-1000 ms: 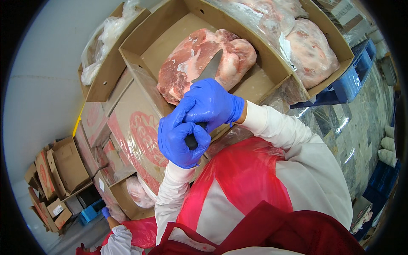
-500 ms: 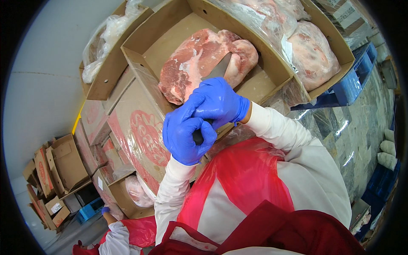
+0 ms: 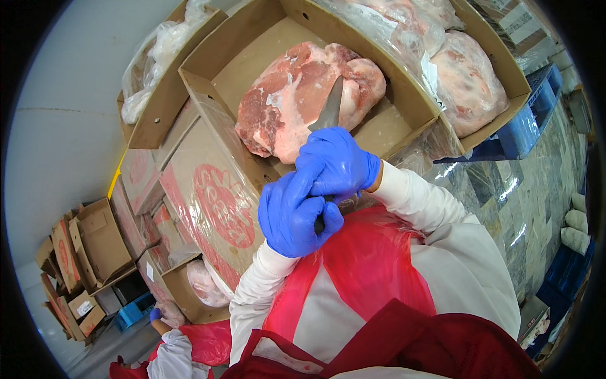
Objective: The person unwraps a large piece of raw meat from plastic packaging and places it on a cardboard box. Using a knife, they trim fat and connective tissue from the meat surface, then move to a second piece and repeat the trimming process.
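My left hand point(image 3: 295, 218), in a blue glove, is closed round the black handle point(image 3: 319, 222) of a knife. My right hand point(image 3: 336, 165), gloved alike, closes over the same handle just above it, overlapping the left fingers. The grey blade point(image 3: 329, 107) reaches up from my hands over a large raw cut of pink meat point(image 3: 274, 117) lying in an open cardboard box point(image 3: 251, 36); whether it is in the meat or only on it I cannot tell.
Wrapped meat point(image 3: 467, 82) fills a box at right on a blue pallet point(image 3: 524, 126). Bagged plastic point(image 3: 148, 76) sits in a box at left, above closed cartons point(image 3: 202, 196). Opened cartons point(image 3: 95, 249) stand at lower left, near a co-worker's blue-gloved hand point(image 3: 156, 314). Tiled floor point(image 3: 499, 208) shows at right.
Both my hands and the knife have moved right, and over the last half second also down toward my body. The meat looks very slightly shifted to the right.
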Action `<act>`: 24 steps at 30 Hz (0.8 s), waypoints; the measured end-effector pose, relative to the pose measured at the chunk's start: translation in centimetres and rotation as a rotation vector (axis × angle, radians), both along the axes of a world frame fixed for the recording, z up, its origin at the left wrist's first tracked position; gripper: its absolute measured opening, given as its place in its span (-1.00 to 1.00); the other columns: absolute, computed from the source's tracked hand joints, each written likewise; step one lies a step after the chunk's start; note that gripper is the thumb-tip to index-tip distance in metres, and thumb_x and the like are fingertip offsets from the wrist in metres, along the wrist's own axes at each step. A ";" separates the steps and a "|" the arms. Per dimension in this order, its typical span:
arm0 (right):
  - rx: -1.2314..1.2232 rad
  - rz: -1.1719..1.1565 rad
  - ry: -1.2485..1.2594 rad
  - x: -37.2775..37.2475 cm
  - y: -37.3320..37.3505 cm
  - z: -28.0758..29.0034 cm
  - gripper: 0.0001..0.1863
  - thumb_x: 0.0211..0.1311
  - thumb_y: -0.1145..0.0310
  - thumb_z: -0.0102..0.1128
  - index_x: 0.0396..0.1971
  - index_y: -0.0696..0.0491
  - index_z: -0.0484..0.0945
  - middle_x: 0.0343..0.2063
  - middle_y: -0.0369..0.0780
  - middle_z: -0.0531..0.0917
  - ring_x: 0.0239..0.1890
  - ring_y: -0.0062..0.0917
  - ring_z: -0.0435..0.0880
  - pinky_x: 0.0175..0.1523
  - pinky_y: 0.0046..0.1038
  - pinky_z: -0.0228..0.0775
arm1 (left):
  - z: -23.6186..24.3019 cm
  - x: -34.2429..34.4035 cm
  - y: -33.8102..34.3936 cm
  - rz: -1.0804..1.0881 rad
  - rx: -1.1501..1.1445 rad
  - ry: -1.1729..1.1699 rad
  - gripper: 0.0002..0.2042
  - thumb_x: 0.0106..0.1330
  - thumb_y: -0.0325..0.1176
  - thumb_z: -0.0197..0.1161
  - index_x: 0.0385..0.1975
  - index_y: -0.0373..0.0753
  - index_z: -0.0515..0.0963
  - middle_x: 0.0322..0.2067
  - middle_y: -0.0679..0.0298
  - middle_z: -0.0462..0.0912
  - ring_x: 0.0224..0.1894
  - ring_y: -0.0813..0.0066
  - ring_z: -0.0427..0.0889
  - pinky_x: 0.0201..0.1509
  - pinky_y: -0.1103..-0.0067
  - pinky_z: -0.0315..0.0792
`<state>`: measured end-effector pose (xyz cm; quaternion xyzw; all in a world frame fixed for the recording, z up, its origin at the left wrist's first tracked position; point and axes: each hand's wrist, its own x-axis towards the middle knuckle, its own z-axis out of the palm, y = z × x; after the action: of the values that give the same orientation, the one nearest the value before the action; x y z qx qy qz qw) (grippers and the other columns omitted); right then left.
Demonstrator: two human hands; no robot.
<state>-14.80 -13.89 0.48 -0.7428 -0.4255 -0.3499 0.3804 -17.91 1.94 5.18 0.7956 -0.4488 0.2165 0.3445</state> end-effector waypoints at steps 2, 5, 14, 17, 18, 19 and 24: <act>0.013 0.025 0.019 0.5 -0.2 -0.1 -0.75 -0.23 0.15 0.32 -0.55 -0.09 0.49 -0.56 -0.31 0.51 -0.56 -0.35 0.49 -0.55 -0.34 0.20 | -0.4 0.4 -0.5 0.032 -0.054 -0.038 -0.77 0.05 -0.32 0.32 -0.62 -0.22 0.38 -0.11 0.00 0.60 -0.40 0.13 0.55 -0.36 0.38 0.34; 0.101 0.052 0.073 2.0 -0.9 0.1 -0.74 -0.23 0.13 0.35 -0.45 -0.17 0.59 -0.49 -0.33 0.61 -0.53 -0.34 0.57 -0.49 -0.38 0.34 | 1.0 2.0 -1.6 0.024 -0.051 -0.020 -0.82 0.07 -0.38 0.28 -0.56 -0.24 0.39 -0.17 0.06 0.62 -0.43 0.19 0.57 -0.36 0.42 0.38; 0.382 -0.246 0.336 13.2 0.8 5.2 -0.70 -0.03 0.21 0.26 -0.22 -0.13 0.62 -0.44 -0.16 0.66 -0.42 -0.17 0.64 -0.32 -0.29 0.50 | 6.5 16.4 -4.0 0.087 -0.357 0.206 -0.86 0.24 -0.48 0.14 -0.55 -0.30 0.38 -0.63 0.34 0.46 -0.55 0.71 0.40 -0.46 0.68 0.34; 0.385 -0.233 0.317 15.5 1.4 3.4 -0.73 0.01 0.18 0.23 -0.22 -0.18 0.60 -0.47 -0.16 0.66 -0.44 -0.17 0.63 -0.32 -0.27 0.51 | 4.6 19.2 -2.8 0.092 -0.383 0.193 -0.85 0.26 -0.48 0.13 -0.55 -0.28 0.36 -0.61 0.46 0.34 -0.51 0.76 0.28 -0.45 0.71 0.26; 0.327 -0.276 0.315 15.6 1.5 3.0 -0.74 0.01 0.17 0.23 -0.24 -0.19 0.60 -0.48 -0.17 0.65 -0.45 -0.17 0.63 -0.34 -0.26 0.50 | 3.5 19.7 -2.4 0.105 -0.388 0.203 -0.84 0.27 -0.48 0.13 -0.54 -0.27 0.35 -0.59 0.49 0.29 -0.50 0.76 0.24 -0.44 0.72 0.22; 0.272 -0.306 0.319 15.6 2.0 2.5 -0.76 0.02 0.17 0.23 -0.25 -0.20 0.60 -0.49 -0.17 0.65 -0.46 -0.17 0.63 -0.35 -0.25 0.50 | 2.5 19.9 -1.6 0.114 -0.409 0.200 -0.83 0.27 -0.48 0.13 -0.55 -0.27 0.35 -0.59 0.46 0.33 -0.50 0.75 0.26 -0.45 0.70 0.24; 0.016 -0.333 0.347 13.0 4.7 0.7 -0.74 0.01 0.25 0.27 -0.23 -0.17 0.58 -0.50 -0.20 0.63 -0.50 -0.23 0.63 -0.42 -0.30 0.49 | -2.8 17.7 3.4 0.179 -0.548 0.451 -0.82 0.33 -0.45 0.12 -0.52 -0.28 0.34 -0.55 0.34 0.41 -0.46 0.70 0.34 -0.43 0.67 0.31</act>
<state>-1.81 -9.15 1.15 -0.8487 -0.2228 -0.2784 0.3906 -0.18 5.37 2.37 0.7379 -0.2155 0.1772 0.6146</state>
